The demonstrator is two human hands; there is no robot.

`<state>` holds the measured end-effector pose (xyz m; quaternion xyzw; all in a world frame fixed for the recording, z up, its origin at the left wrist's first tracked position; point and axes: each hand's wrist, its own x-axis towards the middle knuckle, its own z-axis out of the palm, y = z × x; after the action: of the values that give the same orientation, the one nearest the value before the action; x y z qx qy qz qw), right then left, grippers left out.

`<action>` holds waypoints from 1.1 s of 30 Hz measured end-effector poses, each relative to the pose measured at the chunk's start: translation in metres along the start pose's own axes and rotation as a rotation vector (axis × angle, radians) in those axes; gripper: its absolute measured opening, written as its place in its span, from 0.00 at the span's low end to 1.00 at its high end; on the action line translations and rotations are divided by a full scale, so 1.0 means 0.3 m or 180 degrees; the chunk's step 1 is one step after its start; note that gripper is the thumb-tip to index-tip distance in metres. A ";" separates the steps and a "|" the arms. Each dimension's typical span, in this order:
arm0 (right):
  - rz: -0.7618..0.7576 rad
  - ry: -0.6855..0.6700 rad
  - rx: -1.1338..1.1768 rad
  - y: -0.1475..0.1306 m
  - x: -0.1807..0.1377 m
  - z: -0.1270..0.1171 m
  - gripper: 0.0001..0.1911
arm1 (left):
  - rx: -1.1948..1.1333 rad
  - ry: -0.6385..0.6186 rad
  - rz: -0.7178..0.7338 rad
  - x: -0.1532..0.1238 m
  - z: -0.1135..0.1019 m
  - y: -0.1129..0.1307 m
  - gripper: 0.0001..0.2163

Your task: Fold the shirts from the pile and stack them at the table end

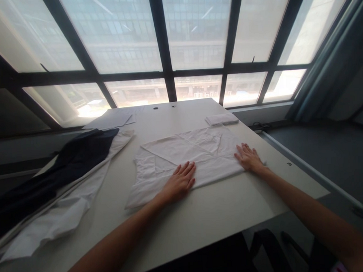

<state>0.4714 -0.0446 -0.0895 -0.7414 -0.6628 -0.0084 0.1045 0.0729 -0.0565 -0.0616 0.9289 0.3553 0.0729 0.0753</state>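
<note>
A white garment (182,150), probably a shirt, lies partly folded on the white table (180,233), its layers crossing in diagonal creases. My left hand (179,181) rests flat on its near edge, fingers stretched out. At the garment's right end, my right hand (248,157) lies palm down with its fingers apart, pressing on or touching the cloth. Neither hand grips anything. The underside of the cloth and both palms are hidden.
Dark navy and white clothes (79,161) are draped over the table's left side. Paper sheets (109,119) lie at the far left corner, and a small folded white cloth (222,119) at the far right. Large windows (194,29) stand behind; a black chair (268,245) is below the near edge.
</note>
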 end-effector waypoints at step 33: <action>-0.1713 -0.0630 0.1075 -0.074 0.166 -0.132 0.17 | -0.0392 0.0558 -0.0516 0.010 0.001 -0.005 0.25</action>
<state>0.4604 0.0001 -0.0400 -0.5092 -0.8338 0.1464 0.1551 0.0743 -0.0533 -0.0617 0.8808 0.4292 0.1691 0.1065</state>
